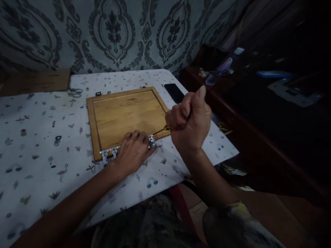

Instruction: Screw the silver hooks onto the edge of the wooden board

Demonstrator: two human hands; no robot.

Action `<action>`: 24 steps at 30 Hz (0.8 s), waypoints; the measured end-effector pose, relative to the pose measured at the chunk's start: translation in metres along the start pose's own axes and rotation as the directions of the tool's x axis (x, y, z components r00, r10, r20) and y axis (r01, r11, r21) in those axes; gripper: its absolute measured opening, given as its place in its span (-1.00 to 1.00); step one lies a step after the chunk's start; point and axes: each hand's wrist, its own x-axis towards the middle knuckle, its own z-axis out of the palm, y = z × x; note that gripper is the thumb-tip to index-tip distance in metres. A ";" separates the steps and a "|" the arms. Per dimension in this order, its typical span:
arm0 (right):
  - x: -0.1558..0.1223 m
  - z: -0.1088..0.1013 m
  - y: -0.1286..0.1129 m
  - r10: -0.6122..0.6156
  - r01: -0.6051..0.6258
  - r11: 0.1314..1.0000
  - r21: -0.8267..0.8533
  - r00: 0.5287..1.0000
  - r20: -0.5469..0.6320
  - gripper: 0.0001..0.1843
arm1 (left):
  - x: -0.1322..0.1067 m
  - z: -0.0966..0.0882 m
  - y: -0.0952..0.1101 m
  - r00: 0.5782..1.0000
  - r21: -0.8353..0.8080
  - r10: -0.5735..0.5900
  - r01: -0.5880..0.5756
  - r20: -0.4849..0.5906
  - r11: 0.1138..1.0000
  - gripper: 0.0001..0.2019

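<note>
A wooden cabinet door point(124, 113) with a raised frame lies flat on the table. My left hand point(134, 150) bends over its near edge, fingers on the wood and thumb against a metal hinge point(152, 141). Two more metal hinges, a left one point(104, 156) and one beside it point(114, 151), sit along the same edge. My right hand point(191, 119) is closed in a fist, thumb up, above the door's right side. Below the fist shows the yellow and black part of a screwdriver point(167, 127), its thin shaft slanting toward the hinge near my left hand. Most of the handle is hidden.
A black phone point(174, 93) lies right of the door. Cardboard point(36, 82) rests at the back left of the patterned table point(64, 193). A clear bottle point(224, 65) leans on dark red furniture point(248, 127) at the right. Behind the table hangs patterned fabric point(113, 31).
</note>
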 end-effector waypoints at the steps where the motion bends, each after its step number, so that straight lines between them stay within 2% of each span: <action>1: -0.002 -0.001 -0.001 -0.001 0.001 1.000 0.006 1.000 -0.009 -0.36 | 0.000 0.001 0.000 1.000 -0.003 -0.001 0.000 -0.003 1.000 -0.62; 5: -0.009 -0.002 0.004 -0.031 0.033 0.996 0.082 0.999 -0.022 -0.37 | 0.000 0.004 0.000 1.000 0.005 -0.001 0.001 -0.031 1.000 -0.65; 9: -0.011 -0.007 0.013 -0.058 0.060 0.997 -0.046 0.997 0.049 -0.42 | -0.001 0.006 -0.001 0.999 0.014 0.006 -0.006 -0.042 1.000 -0.68; 11: -0.011 -0.009 0.015 -0.039 0.042 0.996 -0.079 0.999 0.038 -0.43 | -0.001 0.006 -0.001 0.999 0.017 0.011 -0.010 -0.037 1.000 -0.69; 20: -0.012 0.007 0.012 -0.024 0.027 0.986 0.164 1.000 -0.019 -0.42 | 0.000 0.003 0.001 1.000 0.000 -0.012 0.012 0.023 1.000 -0.63; 24: -0.013 0.011 0.011 0.011 -0.002 0.988 0.154 0.998 -0.057 -0.38 | 0.002 0.000 0.002 0.998 -0.015 -0.021 0.022 0.056 1.000 -0.64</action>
